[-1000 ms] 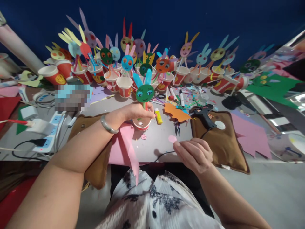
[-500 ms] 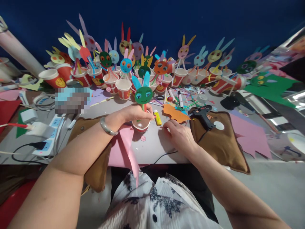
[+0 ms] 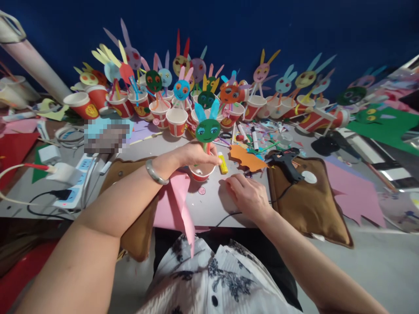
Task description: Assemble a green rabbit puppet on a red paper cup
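Observation:
A green paper rabbit face (image 3: 208,131) with blue ears stands on strip legs in a red-and-white paper cup (image 3: 200,176). Above the cup rim, my left hand (image 3: 196,155) is closed around the legs, just under the face; its fingertips are partly hidden. To the right, my right hand (image 3: 249,196) rests on the table with its fingers curled in, and I see nothing in it. A small round pink sticker (image 3: 201,191) lies in front of the cup. Between the hands lies a yellow glue stick (image 3: 223,164).
Paper cups with rabbit figures (image 3: 176,121) crowd the back. A black glue gun (image 3: 288,163) lies on a brown cushion (image 3: 309,200) at right, beside orange paper (image 3: 247,158). Pink paper (image 3: 179,196) hangs over the front edge. A power strip (image 3: 73,185) with cables sits left.
The whole view has shifted a little, so everything appears farther right. My right hand has drawn slightly nearer to me, its fingers more curled. My left hand keeps its hold on the rabbit.

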Available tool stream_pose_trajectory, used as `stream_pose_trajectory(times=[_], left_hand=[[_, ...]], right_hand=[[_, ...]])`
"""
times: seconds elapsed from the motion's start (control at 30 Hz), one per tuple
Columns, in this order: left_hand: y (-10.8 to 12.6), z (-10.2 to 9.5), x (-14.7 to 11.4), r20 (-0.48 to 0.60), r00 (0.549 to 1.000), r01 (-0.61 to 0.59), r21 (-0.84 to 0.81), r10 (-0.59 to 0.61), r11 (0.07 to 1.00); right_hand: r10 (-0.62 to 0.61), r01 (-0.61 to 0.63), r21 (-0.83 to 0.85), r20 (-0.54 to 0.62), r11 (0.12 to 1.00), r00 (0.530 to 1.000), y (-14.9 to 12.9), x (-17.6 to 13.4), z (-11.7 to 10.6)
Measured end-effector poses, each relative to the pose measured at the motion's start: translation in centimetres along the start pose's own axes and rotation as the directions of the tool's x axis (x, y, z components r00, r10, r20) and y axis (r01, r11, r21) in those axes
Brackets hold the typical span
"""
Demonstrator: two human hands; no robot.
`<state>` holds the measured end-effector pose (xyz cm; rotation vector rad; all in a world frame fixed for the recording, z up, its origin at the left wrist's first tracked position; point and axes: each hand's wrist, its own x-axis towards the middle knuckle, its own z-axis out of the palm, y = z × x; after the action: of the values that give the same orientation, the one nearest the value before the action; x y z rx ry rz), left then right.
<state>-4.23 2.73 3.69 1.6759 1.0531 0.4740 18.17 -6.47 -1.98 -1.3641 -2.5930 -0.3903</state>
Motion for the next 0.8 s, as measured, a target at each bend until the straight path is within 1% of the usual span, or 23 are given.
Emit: stream_pose_trajectory(times=[0.17, 0.27, 0.37, 0.4, 0.47, 0.5, 0.6, 0.67, 0.8], left_hand=[[0.9, -0.6, -0.2, -0.030, 1.000, 0.009, 0.059, -0.007, 0.998], [1.1, -1.5, -0.1, -0.114, 0.993, -0.011, 0.092, 0.022, 0.996], [0.6, -2.2, 0.5, -0.198, 0.980, -0.007, 0.115, 0.030, 0.993], [0.3, -2.3, 0.9, -0.202, 0.979, 0.001, 0.103, 0.020, 0.995], [-0.5, -2.3, 1.7, -0.202, 0.979, 0.048, 0.043, -0.038, 0.998], [-0.9, -2.3, 2.0, -0.222, 0.974, 0.038, 0.006, -0.036, 0.999], [-1.8, -2.1, 2.7, -0.269, 0.963, -0.004, -0.024, -0.003, 1.000], [-1.9, -2.1, 2.6, -0.269, 0.963, -0.027, -0.025, 0.019, 0.999], [-1.3, -2.4, 2.0, -0.216, 0.976, -0.041, -0.050, 0.029, 0.998]], right_hand=[[-0.010, 0.009, -0.002, -0.169, 1.000, 0.986, 0.1, 0.0, 0.5], [-0.005, 0.006, 0.003, -0.223, 1.000, 0.975, 0.0, 0.0, 0.8], [-0.010, 0.014, 0.015, -0.235, 1.000, 0.972, -0.1, 0.0, 0.8], [-0.013, 0.019, 0.021, -0.236, 1.000, 0.972, -0.1, 0.0, 0.9], [-0.016, 0.025, 0.035, -0.234, 0.999, 0.972, -0.2, 0.0, 0.9], [-0.015, 0.026, 0.044, -0.231, 0.999, 0.973, -0.2, -0.1, 0.9], [-0.003, 0.019, 0.067, -0.218, 0.998, 0.976, -0.2, -0.2, 1.0], [0.002, 0.015, 0.080, -0.209, 0.997, 0.978, -0.1, -0.3, 0.9], [0.019, 0.000, 0.096, -0.200, 0.995, 0.980, 0.2, -0.7, 0.4]])
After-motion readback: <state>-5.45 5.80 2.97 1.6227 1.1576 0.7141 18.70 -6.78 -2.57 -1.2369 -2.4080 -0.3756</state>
